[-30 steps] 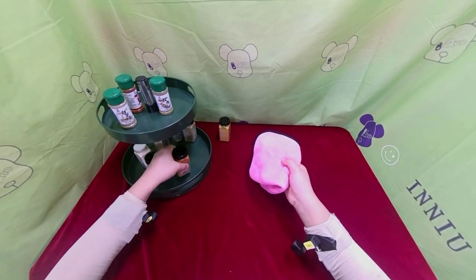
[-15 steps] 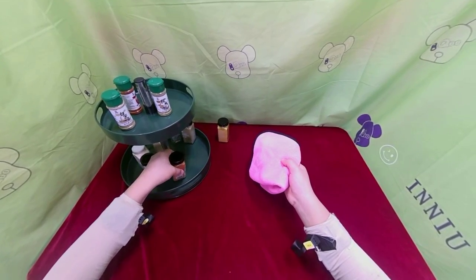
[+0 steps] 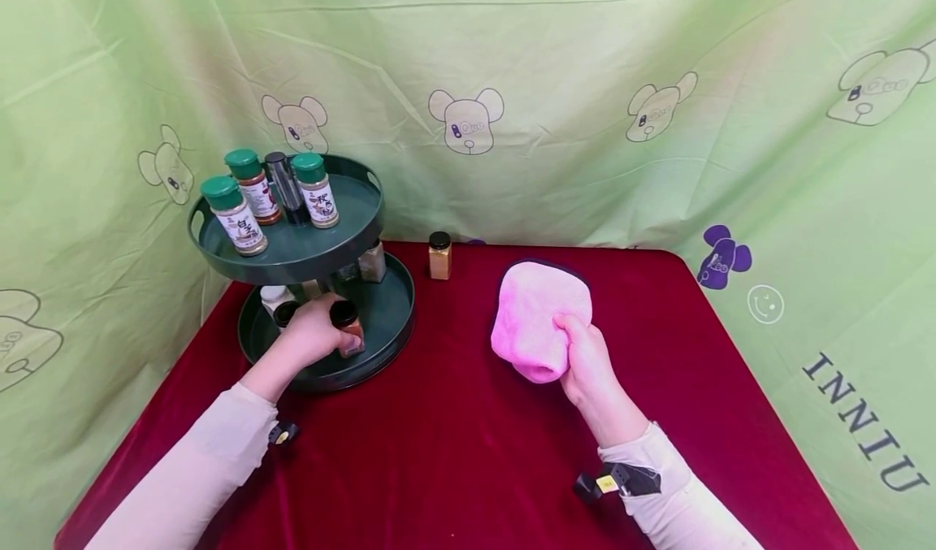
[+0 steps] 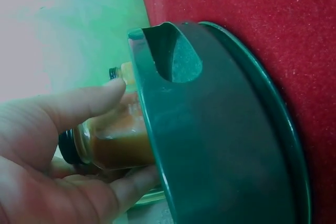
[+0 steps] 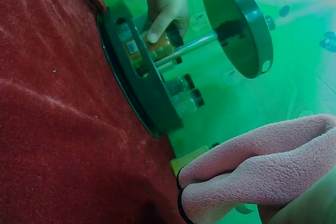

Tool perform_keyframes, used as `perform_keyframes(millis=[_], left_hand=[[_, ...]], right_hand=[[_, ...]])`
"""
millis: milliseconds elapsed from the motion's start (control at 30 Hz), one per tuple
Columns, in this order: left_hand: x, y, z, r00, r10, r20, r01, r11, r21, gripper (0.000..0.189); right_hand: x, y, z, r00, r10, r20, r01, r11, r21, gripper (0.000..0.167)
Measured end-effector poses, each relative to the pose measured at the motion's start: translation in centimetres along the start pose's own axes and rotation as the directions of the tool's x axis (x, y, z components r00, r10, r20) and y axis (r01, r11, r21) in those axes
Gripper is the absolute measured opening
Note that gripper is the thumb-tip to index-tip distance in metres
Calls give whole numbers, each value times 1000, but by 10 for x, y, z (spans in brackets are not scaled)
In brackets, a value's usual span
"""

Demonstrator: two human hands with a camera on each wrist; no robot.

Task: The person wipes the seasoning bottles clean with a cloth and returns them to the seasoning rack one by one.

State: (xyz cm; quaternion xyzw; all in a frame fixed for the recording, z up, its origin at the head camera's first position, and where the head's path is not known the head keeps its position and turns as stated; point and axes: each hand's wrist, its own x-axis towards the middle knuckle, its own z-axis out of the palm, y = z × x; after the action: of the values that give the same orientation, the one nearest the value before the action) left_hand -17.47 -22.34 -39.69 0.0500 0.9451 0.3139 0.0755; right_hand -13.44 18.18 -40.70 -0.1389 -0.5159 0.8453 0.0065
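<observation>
My left hand (image 3: pixel 310 332) reaches onto the lower tier of a dark green two-tier turntable rack (image 3: pixel 398 322). It grips a spice jar (image 3: pixel 344 314) with a black lid and reddish-brown contents. The left wrist view shows the jar (image 4: pixel 121 148) between thumb and fingers, its base hidden behind the tray's rim (image 4: pixel 210 145). A folded pink cloth (image 3: pixel 537 310) with a dark edge is held in my right hand (image 3: pixel 594 375), over the table right of the rack, thumb on top. In the right wrist view the cloth (image 5: pixel 268 161) hangs folded over.
On the upper tier stand green-capped spice bottles (image 3: pixel 237 217) and a black-and-clear bottle (image 3: pixel 288 188). A white-capped bottle (image 3: pixel 276 296) and other jars (image 3: pixel 373 264) share the lower tier. One black-lidded jar (image 3: pixel 440 256) stands on the red tablecloth (image 3: pixel 453 420), before a green curtain (image 3: pixel 556 62).
My left hand and the spice jar have moved slightly left and nearer to me on the lower tier. The right hand stays in place with the cloth.
</observation>
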Motion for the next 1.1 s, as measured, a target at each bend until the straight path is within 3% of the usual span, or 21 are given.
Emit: perform_keyframes(millis=[167, 267, 367, 600, 733, 833, 1100], left_hand=[[0, 2, -1, 1000, -17, 0, 17, 1000, -14, 50], [0, 7, -3, 999, -29, -33, 29, 1000, -11, 67], [1, 12, -6, 997, -22, -73, 19, 999, -33, 70], [4, 33, -14, 983, 68, -170, -80, 995, -62, 63], [6, 46, -14, 973, 123, -194, -141, 987, -80, 59], [10, 56, -10, 971, 137, -193, -154, 986, -72, 55], [33, 90, 4, 986, 118, -118, -131, 986, -102, 60]], right_hand=[[2, 1, 0, 1000, -6, 13, 6, 1000, 0, 5], [3, 1, 0, 1000, -16, 14, 16, 1000, 7, 5], [4, 1, 0, 1000, -19, 9, 19, 1000, 18, 4], [8, 1, 3, 1000, -15, 22, 14, 997, 77, 5], [9, 1, 4, 999, -16, 30, 13, 995, 97, 8], [10, 0, 5, 999, -18, 37, 15, 995, 95, 8], [9, -5, 4, 999, -24, 41, 21, 996, 89, 5]])
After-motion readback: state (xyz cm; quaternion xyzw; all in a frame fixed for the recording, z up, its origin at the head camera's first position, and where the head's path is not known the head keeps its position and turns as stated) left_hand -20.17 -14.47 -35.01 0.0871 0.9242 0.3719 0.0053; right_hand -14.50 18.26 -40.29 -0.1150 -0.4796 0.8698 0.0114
